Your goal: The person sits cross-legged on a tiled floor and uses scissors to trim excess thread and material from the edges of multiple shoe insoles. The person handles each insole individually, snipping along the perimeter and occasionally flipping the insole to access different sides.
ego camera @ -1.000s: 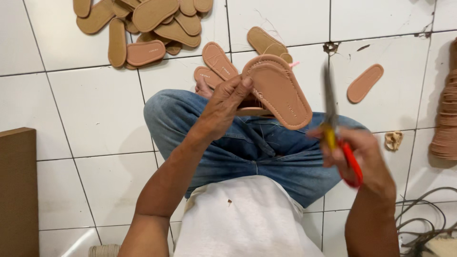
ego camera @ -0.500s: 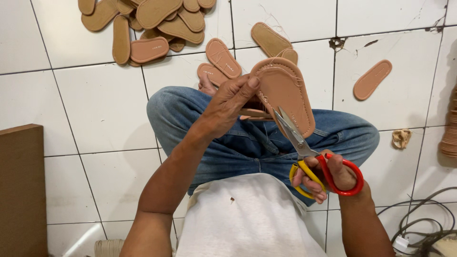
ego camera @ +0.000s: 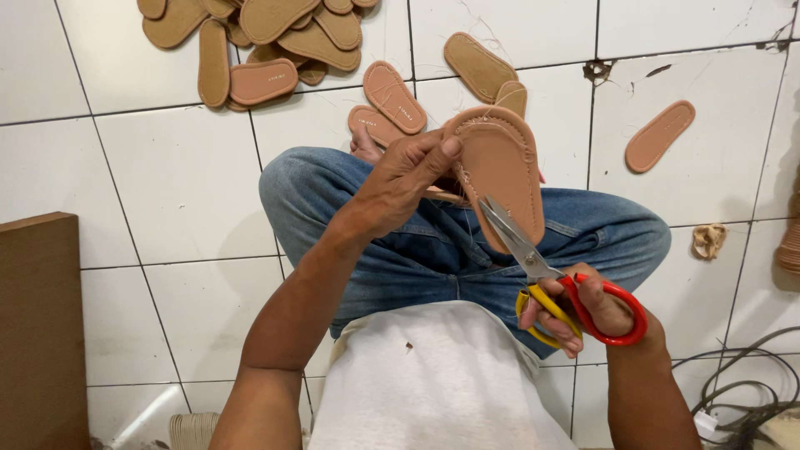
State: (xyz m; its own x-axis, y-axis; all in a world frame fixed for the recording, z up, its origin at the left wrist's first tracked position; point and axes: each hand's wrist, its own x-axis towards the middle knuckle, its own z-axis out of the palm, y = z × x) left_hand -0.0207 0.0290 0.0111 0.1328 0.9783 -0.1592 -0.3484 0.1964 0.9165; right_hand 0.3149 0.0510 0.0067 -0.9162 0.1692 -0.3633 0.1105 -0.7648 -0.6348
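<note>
Hands: left (ego camera: pixel 398 179) one sole (ego camera: pixel 500 171), right (ego camera: pixel 587 304) one scissors (ego camera: pixel 542 271).

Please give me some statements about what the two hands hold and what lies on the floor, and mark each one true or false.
1. The left hand holds a tan sandal sole. True.
2. The right hand holds a knife. False: it holds scissors with one red and one yellow handle loop.
3. The scissor blades point at the sole's lower edge. True.
4. The floor is bare wood. False: white tiles.
5. A pile of soles lies on the floor, top left. True.
</note>
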